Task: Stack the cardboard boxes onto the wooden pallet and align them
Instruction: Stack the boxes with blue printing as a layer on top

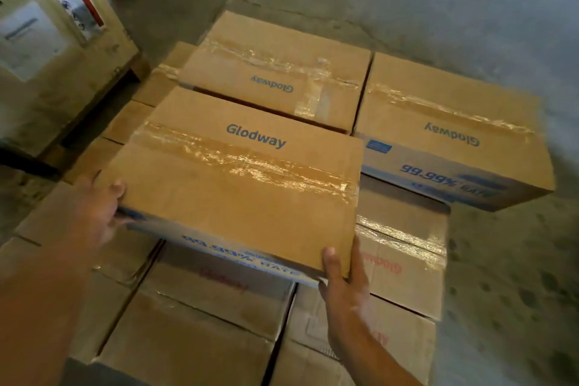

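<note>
Head view. Held cardboard box (238,178) with its long axis left to right, just nearside of the far box (272,72), separated from it by a thin dark gap. Left hand (97,213) curled round the near-left corner, thumb on top. Right hand (343,285) clasping the near-right corner the same way. Box straight ahead of both hands and spanning between them, neither hand nearer. Side box (454,135) right of the far box; lower layer (200,323) beneath. Pallet hidden. Probably next: lowering and nudging forward until flush with the far box.
</note>
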